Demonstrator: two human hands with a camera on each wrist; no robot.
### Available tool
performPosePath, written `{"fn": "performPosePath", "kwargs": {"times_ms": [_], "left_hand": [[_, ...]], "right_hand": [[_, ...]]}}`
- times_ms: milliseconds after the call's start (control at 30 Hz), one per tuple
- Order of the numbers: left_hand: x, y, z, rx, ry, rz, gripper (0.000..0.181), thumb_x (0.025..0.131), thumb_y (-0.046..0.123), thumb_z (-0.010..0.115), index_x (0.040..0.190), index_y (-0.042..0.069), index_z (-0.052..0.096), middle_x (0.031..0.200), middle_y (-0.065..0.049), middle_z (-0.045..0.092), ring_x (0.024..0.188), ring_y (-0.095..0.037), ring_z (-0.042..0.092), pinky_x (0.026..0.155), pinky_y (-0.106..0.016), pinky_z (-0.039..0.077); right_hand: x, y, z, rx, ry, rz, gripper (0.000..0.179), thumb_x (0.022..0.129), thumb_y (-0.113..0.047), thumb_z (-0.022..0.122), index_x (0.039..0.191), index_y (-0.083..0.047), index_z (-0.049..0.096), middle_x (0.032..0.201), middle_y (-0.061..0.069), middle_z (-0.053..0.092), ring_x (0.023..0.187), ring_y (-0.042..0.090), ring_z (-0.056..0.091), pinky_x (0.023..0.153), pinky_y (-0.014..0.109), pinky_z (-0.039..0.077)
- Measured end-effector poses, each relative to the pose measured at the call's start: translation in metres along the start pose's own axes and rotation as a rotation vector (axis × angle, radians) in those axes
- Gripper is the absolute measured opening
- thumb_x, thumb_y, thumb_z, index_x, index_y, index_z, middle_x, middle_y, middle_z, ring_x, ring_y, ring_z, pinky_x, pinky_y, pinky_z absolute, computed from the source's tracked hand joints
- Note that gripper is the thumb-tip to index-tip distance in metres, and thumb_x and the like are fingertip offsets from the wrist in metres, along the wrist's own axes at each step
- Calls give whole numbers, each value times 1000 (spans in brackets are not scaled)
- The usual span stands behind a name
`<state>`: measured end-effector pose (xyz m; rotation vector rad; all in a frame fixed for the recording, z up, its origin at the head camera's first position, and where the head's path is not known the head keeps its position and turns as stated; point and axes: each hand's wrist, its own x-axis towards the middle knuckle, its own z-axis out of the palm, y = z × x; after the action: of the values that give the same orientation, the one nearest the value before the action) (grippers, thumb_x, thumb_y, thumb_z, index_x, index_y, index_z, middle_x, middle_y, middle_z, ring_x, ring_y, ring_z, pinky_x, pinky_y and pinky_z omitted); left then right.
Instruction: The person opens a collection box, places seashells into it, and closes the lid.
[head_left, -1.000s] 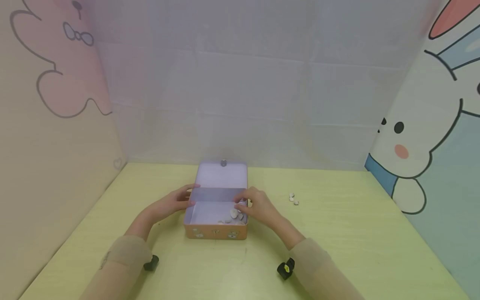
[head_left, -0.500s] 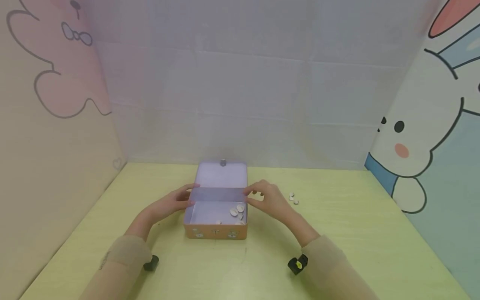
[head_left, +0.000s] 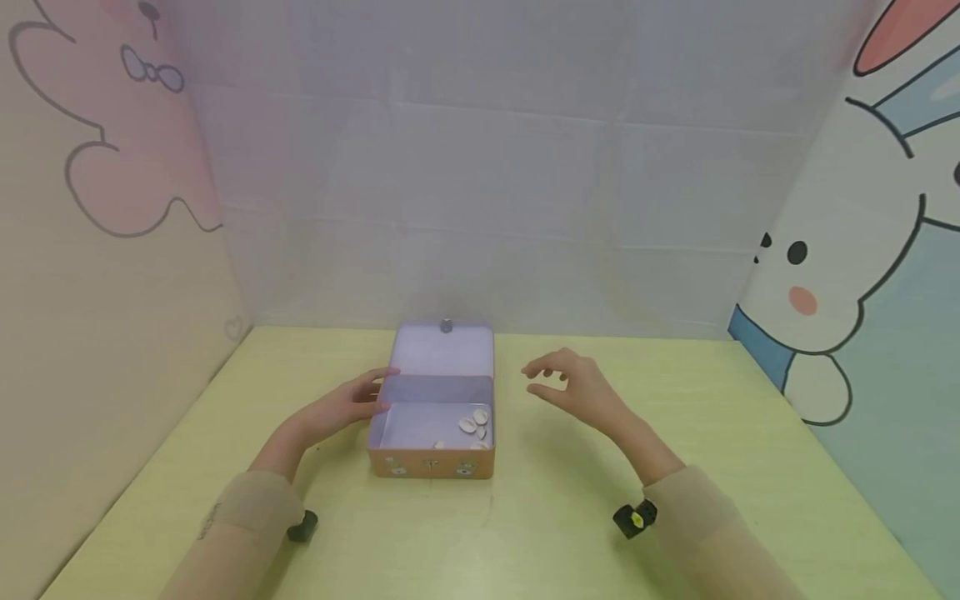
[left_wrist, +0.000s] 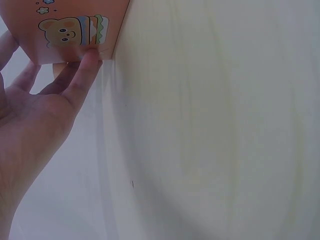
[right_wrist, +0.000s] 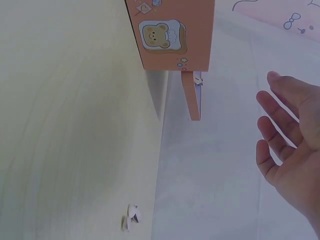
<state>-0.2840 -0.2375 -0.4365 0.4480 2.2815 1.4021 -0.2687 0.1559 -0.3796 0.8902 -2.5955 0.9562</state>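
An orange tin box (head_left: 393, 463) with a lilac inside stands on the table, its lid (head_left: 444, 350) folded back. Several small white seashells (head_left: 468, 425) lie inside at the front right. My left hand (head_left: 348, 404) holds the box by its left side near the back; in the left wrist view, fingertips (left_wrist: 90, 57) touch the orange wall beside a bear picture. My right hand (head_left: 581, 390) hovers to the right of the box, fingers loosely bent, nothing between them. In the right wrist view, a few loose seashells (right_wrist: 132, 218) lie on the table; the head view hides them behind that hand.
The pale yellow table (head_left: 420, 542) runs back to a white sheet (head_left: 510, 183). Side panels with a pink cartoon and a white rabbit (head_left: 817, 292) flank it. A black wrist camera (head_left: 635, 518) sits below my right sleeve.
My right hand has come out of the box and moved right, over the loose seashells. One more seashell shows inside the box. The left hand has stayed in place.
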Motion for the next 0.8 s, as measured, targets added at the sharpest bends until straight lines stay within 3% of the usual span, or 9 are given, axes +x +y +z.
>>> {"fn": "performPosePath", "kwargs": {"times_ms": [333, 800], "left_hand": [[1, -3, 1, -23, -12, 4, 58, 96, 28, 55, 147, 32, 27, 152, -12, 27, 140, -34, 25, 109, -49, 34], [0, -1, 0, -19, -12, 19, 59, 97, 27, 54, 148, 27, 25, 152, -16, 25, 140, -37, 24, 109, -51, 34]], "right_hand": [[-12, 20, -24, -60, -15, 35, 24, 83, -14, 73, 106, -11, 69, 102, 0, 69, 91, 24, 60, 73, 38, 51], [-33, 55, -38, -126, -4, 59, 24, 81, -13, 75, 104, -9, 70, 97, 3, 70, 87, 27, 59, 70, 42, 51]]}}
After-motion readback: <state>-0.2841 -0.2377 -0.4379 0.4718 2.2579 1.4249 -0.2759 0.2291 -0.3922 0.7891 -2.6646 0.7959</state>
